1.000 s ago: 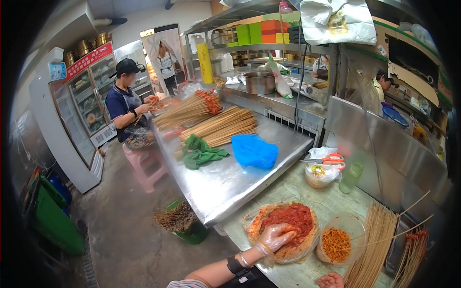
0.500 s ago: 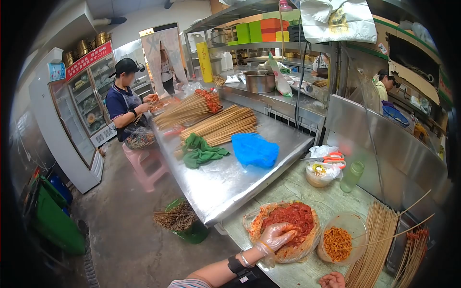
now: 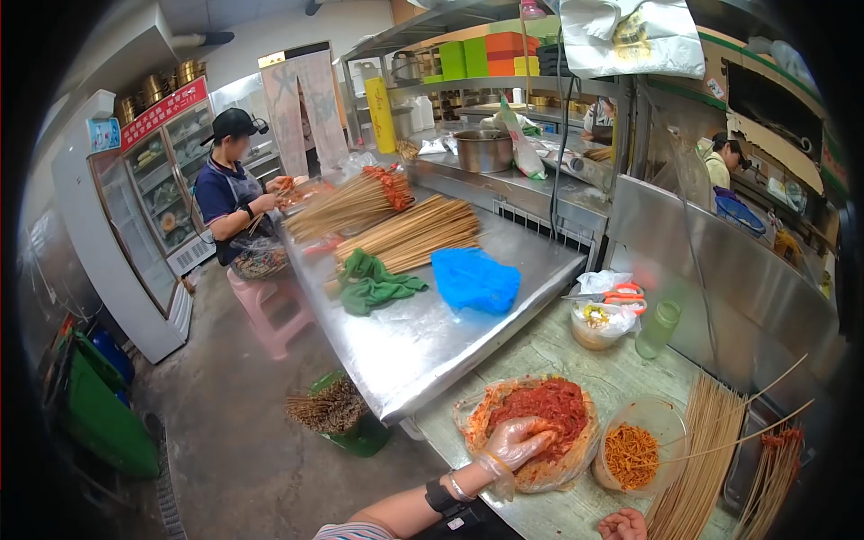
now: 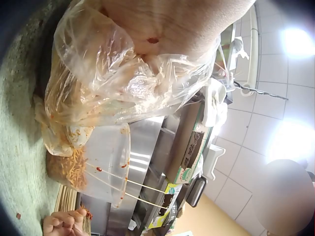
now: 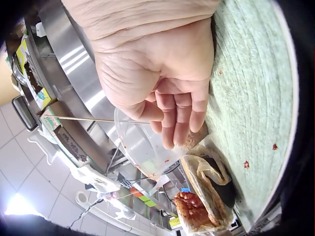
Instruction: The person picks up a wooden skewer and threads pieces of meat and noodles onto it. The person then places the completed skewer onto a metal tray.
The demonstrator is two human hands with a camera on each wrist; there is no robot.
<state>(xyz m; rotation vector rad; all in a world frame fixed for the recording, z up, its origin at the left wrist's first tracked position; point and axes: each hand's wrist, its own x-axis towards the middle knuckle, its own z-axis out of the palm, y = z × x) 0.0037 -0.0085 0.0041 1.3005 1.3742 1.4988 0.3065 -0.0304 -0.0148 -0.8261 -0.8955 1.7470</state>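
My left hand (image 3: 517, 443), in a clear plastic glove, rests on a mound of red marinated meat (image 3: 551, 405) in a spread plastic bag (image 3: 477, 423). The fingers lie relaxed against the meat, their tips partly hidden. In the left wrist view the loose glove (image 4: 113, 88) covers most of that hand. Bare and palm up, my right hand (image 5: 167, 83) lies low at the table's near edge with fingers loosely bent and nothing in them. Beside the bag stands a clear tub (image 3: 634, 454) of orange shreds, with two thin skewers leaning out of it.
Bare bamboo skewers (image 3: 697, 459) lie right of the tub, with loaded skewers (image 3: 776, 477) beyond. Scissors (image 3: 621, 297) rest across a small bowl near a green bottle (image 3: 660, 330). Skewer piles, a green cloth (image 3: 373, 286) and a blue bag (image 3: 477, 281) cover the steel table; another person sits beside it.
Both my hands stay where they were. In the background, a person at the curtained doorway has moved out of sight behind the curtain.
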